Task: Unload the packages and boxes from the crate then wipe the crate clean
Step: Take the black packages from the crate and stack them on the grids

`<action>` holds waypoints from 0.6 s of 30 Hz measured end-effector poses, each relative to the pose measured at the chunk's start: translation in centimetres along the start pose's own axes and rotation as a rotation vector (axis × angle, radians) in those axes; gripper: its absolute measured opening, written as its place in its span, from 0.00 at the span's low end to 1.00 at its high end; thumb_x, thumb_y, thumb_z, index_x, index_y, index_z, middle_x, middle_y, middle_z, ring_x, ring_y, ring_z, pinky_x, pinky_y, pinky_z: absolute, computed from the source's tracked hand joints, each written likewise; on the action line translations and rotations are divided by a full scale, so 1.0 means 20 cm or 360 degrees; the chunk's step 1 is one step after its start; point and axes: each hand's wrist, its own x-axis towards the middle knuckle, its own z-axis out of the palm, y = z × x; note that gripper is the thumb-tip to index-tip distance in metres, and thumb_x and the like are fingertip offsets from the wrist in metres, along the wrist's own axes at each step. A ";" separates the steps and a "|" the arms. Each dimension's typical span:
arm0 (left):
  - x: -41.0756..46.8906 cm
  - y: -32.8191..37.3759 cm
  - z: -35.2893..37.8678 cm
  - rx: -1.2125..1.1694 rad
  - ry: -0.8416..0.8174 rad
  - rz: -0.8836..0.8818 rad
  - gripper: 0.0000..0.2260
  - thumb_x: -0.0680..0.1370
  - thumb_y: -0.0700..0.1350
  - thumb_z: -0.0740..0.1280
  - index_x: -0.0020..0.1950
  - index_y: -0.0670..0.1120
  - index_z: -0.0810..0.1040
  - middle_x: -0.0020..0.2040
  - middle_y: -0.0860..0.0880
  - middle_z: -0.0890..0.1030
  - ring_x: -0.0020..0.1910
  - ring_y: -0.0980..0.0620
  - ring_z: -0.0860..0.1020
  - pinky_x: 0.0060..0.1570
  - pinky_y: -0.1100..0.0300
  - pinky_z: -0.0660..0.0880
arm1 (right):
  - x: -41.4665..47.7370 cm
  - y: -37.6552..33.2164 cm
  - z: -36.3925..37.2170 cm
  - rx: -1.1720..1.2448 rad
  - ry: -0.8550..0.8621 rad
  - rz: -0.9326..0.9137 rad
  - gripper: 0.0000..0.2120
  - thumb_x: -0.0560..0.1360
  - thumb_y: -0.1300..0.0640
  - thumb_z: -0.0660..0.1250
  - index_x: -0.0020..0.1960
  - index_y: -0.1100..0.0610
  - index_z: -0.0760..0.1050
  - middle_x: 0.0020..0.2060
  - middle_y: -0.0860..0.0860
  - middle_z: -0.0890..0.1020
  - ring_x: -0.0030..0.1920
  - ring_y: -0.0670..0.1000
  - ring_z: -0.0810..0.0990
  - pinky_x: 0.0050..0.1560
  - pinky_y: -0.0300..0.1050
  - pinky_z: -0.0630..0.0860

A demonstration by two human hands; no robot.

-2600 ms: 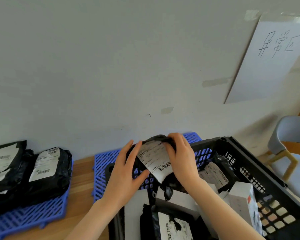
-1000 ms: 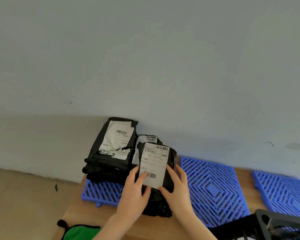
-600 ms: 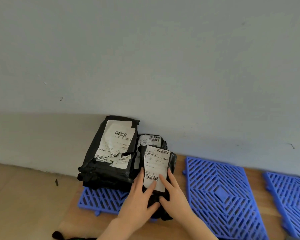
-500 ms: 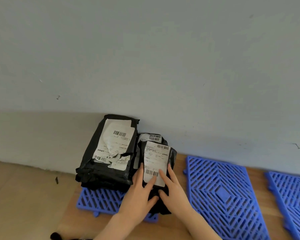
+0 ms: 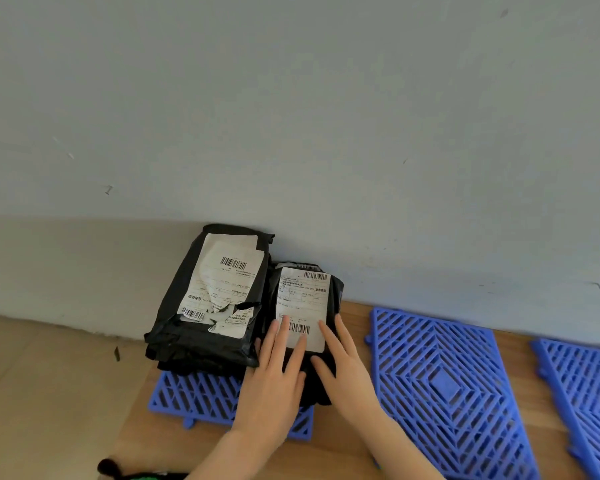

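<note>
Lying flat, left hand [image 5: 274,379] and right hand [image 5: 344,370] half-hide the package [image 5: 303,296]

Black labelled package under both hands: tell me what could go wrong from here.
1. The black plastic package with the white label is only pressed by flat fingers of the left hand and right hand; it may slide off the blue plastic grid mat once released.
2. A nudge could topple the neighbouring stack of black mailers, close to the wooden platform's left edge.
</note>
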 end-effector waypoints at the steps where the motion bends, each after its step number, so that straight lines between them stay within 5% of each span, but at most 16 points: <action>1: -0.05 0.00 -0.01 -0.0070 0.0029 0.0067 0.29 0.73 0.50 0.73 0.73 0.48 0.71 0.78 0.42 0.60 0.78 0.43 0.58 0.57 0.51 0.78 | -0.05 0.00 0.01 0.0007 0.0081 -0.0001 0.28 0.79 0.51 0.63 0.75 0.41 0.56 0.74 0.33 0.47 0.66 0.25 0.53 0.53 0.17 0.62; 4: -0.21 -0.02 0.05 0.0018 0.0015 0.0384 0.29 0.69 0.50 0.75 0.69 0.48 0.76 0.74 0.46 0.70 0.74 0.45 0.66 0.71 0.47 0.60 | -0.19 0.02 0.05 0.0000 0.0256 -0.0009 0.26 0.79 0.52 0.63 0.74 0.42 0.60 0.74 0.35 0.55 0.70 0.31 0.56 0.63 0.25 0.63; 6: -0.27 -0.03 0.08 0.0043 -0.0094 0.0350 0.33 0.65 0.54 0.78 0.68 0.49 0.77 0.71 0.48 0.73 0.71 0.46 0.70 0.70 0.47 0.53 | -0.27 0.04 0.08 -0.0009 0.0286 0.0013 0.24 0.79 0.53 0.64 0.72 0.43 0.63 0.72 0.37 0.60 0.71 0.39 0.63 0.67 0.39 0.69; 8: -0.29 -0.04 0.10 0.0073 -0.0179 0.0249 0.37 0.61 0.58 0.80 0.68 0.48 0.77 0.71 0.48 0.74 0.69 0.45 0.72 0.70 0.45 0.51 | -0.31 0.04 0.10 -0.0078 0.0266 0.0013 0.23 0.79 0.51 0.63 0.72 0.42 0.64 0.70 0.34 0.61 0.70 0.39 0.63 0.69 0.41 0.67; 15: -0.20 -0.07 0.12 0.0164 -0.0235 0.0194 0.43 0.62 0.62 0.78 0.73 0.45 0.71 0.76 0.46 0.66 0.74 0.43 0.66 0.67 0.39 0.59 | -0.22 0.04 0.10 -0.0343 -0.0048 -0.0038 0.28 0.82 0.47 0.55 0.76 0.41 0.43 0.74 0.32 0.43 0.72 0.31 0.39 0.74 0.37 0.41; 18: -0.13 -0.07 0.11 0.0106 -0.0335 0.0108 0.43 0.65 0.62 0.76 0.74 0.46 0.69 0.78 0.46 0.62 0.75 0.42 0.62 0.68 0.40 0.65 | -0.14 0.04 0.09 -0.0457 -0.0118 -0.0036 0.29 0.82 0.45 0.52 0.75 0.42 0.37 0.74 0.34 0.38 0.74 0.36 0.39 0.74 0.40 0.39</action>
